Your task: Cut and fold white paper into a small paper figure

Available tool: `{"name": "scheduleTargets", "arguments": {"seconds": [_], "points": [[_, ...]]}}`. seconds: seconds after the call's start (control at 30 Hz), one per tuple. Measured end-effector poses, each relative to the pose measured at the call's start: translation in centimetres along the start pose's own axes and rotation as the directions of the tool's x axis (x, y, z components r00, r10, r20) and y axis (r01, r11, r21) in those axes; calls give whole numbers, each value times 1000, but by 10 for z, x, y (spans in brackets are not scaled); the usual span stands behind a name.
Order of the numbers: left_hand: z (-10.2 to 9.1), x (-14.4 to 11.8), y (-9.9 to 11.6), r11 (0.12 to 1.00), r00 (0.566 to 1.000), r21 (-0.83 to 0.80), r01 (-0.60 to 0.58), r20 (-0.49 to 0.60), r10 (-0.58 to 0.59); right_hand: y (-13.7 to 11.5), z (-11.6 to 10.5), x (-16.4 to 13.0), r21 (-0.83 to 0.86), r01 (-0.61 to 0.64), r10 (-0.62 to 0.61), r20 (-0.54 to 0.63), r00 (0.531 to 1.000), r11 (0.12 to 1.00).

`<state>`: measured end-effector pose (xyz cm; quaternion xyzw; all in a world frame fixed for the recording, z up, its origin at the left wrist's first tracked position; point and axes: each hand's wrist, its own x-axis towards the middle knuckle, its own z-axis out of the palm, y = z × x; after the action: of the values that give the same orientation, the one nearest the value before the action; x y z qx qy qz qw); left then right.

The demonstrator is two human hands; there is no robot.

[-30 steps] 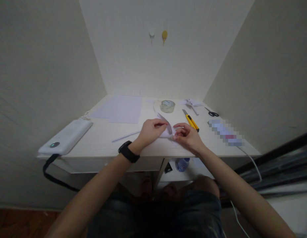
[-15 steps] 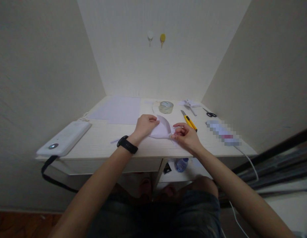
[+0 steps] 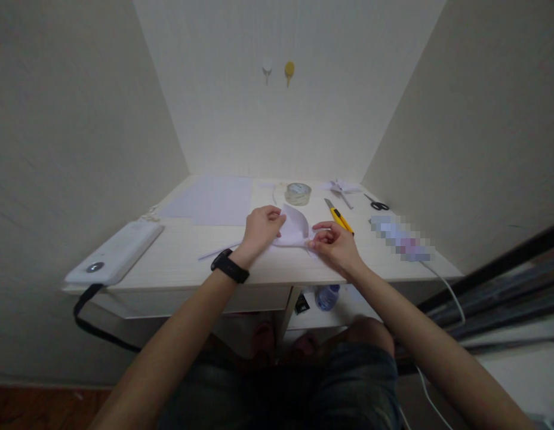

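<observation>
A curled sheet of white paper (image 3: 295,225) stands between my hands near the desk's front edge. My left hand (image 3: 264,228), wearing a black watch, pinches its left side between thumb and fingers. At the paper's right lower corner, my right hand (image 3: 333,243) has thumb and index finger closed on it, the other fingers curled loosely. From under my left wrist a thin white paper stick (image 3: 218,249) pokes out to the left. Just beyond my right hand lies a yellow box cutter (image 3: 340,220) with its blade out. What the right fingertips press is partly hidden.
Behind the paper sits a roll of clear tape (image 3: 298,194). A paper pinwheel (image 3: 340,189) and black scissors (image 3: 377,204) lie at the back right. Flat white sheets (image 3: 221,200) cover the back left. A white device with a strap (image 3: 113,254) rests at the left edge.
Both hands keep hold of the paper in nearly the same place. Its curled flap sits slightly differently, and more of the paper stick shows left of my wrist. The view shifted slightly.
</observation>
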<state>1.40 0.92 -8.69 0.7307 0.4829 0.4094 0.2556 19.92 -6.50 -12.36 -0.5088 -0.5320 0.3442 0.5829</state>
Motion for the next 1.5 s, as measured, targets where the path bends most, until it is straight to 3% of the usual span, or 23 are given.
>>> {"name": "scheduleTargets", "arguments": {"seconds": [0.27, 0.37, 0.53, 0.7, 0.83, 0.97, 1.13, 1.27, 1.4, 1.5], "points": [[12, 6, 7, 995, 994, -101, -19, 108, 30, 3, 0, 1, -107, 42, -44, -11, 999, 993], [15, 9, 8, 993, 985, -12, -116, 124, 117, 6, 1, 3, -194, 69, -74, -16, 997, 979], [19, 11, 0, 922, 936, 169, -349, 106, 335, 8, 1, 9, -297, 57, -60, 0, 998, 953], [25, 8, -10, 900, 919, 200, -387, 168, 357, 1, -4, 18, -332, 40, -26, 49, 998, 943], [26, 8, -12, 876, 903, 227, -425, 174, 393, -6, -12, 29, -436, 113, -63, 129, 990, 893], [26, 9, -13, 891, 895, 174, -420, 239, 375, -18, -20, 50, -582, 230, -46, 314, 948, 780], [26, 8, -14, 915, 895, 119, -384, 291, 338, -30, -20, 72, -736, 364, -64, 402, 913, 571], [26, 7, -15, 910, 896, 144, -389, 290, 337, -32, -16, 65, -816, 448, -132, 431, 893, 366], [26, 7, -13, 913, 897, 143, -383, 295, 330, -32, -16, 50, -802, 563, -257, 512, 820, 199], [25, 4, -7, 924, 917, 155, -348, 260, 302, -31, -18, 40, -769, 624, -327, 560, 762, 136]]}}
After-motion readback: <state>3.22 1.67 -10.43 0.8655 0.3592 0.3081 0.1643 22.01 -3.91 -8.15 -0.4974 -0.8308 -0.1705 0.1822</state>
